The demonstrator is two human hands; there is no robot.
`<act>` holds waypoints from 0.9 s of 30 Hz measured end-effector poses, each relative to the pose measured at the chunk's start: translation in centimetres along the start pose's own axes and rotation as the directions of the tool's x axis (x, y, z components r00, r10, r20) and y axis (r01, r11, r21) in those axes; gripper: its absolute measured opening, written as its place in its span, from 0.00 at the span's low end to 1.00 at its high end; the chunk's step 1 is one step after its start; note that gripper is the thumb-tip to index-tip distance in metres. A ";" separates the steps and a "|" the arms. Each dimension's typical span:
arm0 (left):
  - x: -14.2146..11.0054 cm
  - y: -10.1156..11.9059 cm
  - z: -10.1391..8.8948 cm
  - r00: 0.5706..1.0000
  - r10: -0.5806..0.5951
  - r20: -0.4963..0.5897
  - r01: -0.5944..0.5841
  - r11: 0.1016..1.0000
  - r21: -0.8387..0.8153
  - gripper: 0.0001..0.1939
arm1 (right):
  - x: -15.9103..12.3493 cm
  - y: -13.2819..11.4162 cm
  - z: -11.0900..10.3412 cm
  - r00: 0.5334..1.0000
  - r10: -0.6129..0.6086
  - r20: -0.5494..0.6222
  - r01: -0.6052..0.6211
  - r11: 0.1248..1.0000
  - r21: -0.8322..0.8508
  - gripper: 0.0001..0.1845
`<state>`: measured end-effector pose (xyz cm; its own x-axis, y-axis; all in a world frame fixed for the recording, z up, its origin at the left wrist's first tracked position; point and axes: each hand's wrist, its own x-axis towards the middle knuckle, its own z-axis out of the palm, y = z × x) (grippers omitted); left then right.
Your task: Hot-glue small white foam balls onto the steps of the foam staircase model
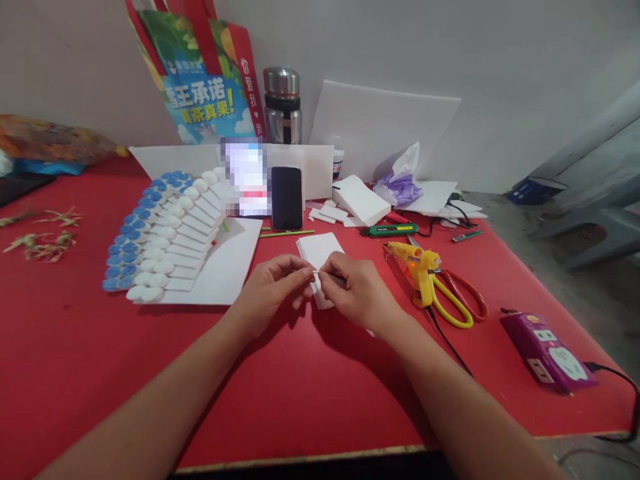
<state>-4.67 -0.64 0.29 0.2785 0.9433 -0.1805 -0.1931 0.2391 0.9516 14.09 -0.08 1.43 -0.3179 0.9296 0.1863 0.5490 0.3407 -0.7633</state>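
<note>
My left hand (273,287) is closed in a pinch at a tiny white piece (315,271), too small to make out its kind. Fingertip to fingertip with it, my right hand (357,287) is also closed, its thumb and forefinger at the same piece. A slim dark thing (341,281) shows between the curled fingers of the right hand; most of it is hidden. Both hands hover over a stack of white cards (323,247), partly covering it. To the right of the right hand lie a yellow glue gun (417,267) and scissors (457,307) with red and yellow handles.
On the left, a fan of white and blue rounded pieces (165,233) rests on a white sheet (235,267). Behind are a phone (287,199), a steel flask (283,107) and a bag (205,80). A green cutter (393,230) and a purple box (547,353) with a cord lie rightward.
</note>
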 end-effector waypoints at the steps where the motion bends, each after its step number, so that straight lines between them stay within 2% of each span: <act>1: 0.1 0.0 0.0 1.000 -0.008 -0.004 0.008 0.999 -0.050 0.13 | -0.1 0.0 0.0 0.999 -0.048 0.011 0.049 0.997 -0.065 0.08; 4: 0.3 0.2 -0.1 0.997 -0.079 0.000 0.078 0.984 -0.161 0.12 | -0.3 -0.1 0.1 0.988 -0.141 0.057 0.149 0.972 -0.181 0.08; 8: 0.4 0.5 -0.3 0.986 -0.161 0.039 0.165 0.970 -0.178 0.11 | -0.3 -0.1 0.3 0.985 -0.155 0.071 0.168 0.954 -0.249 0.07; 15: 0.4 0.7 -0.3 0.984 -0.173 0.041 0.177 0.969 -0.174 0.12 | -0.3 -0.1 0.2 0.987 -0.145 0.068 0.156 0.970 -0.188 0.06; 18: 0.3 0.8 -0.2 0.986 -0.167 0.002 0.166 0.975 -0.151 0.13 | -0.3 0.0 0.3 0.994 -0.102 0.028 0.104 0.989 -0.101 0.06; 21: 0.3 0.8 0.1 0.990 -0.138 -0.038 0.133 0.986 -0.104 0.14 | -0.2 0.2 0.3 1.000 0.009 -0.002 -0.009 0.997 0.076 0.05; 23: 0.2 0.8 0.2 0.992 -0.115 -0.044 0.111 0.991 -0.070 0.14 | -0.1 0.2 0.3 0.995 0.097 0.032 -0.102 0.967 0.234 0.06; 27: 0.1 0.9 0.2 0.996 -0.091 -0.022 0.091 0.996 -0.020 0.13 | 0.2 -0.1 0.0 0.965 0.203 0.167 -0.258 0.846 0.467 0.07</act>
<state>-4.61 -0.37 1.15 0.2741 0.9225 -0.2718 -0.1856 0.3281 0.9263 13.95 0.02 1.55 -0.3242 0.9428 -0.0781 0.1853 -0.0177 -0.9825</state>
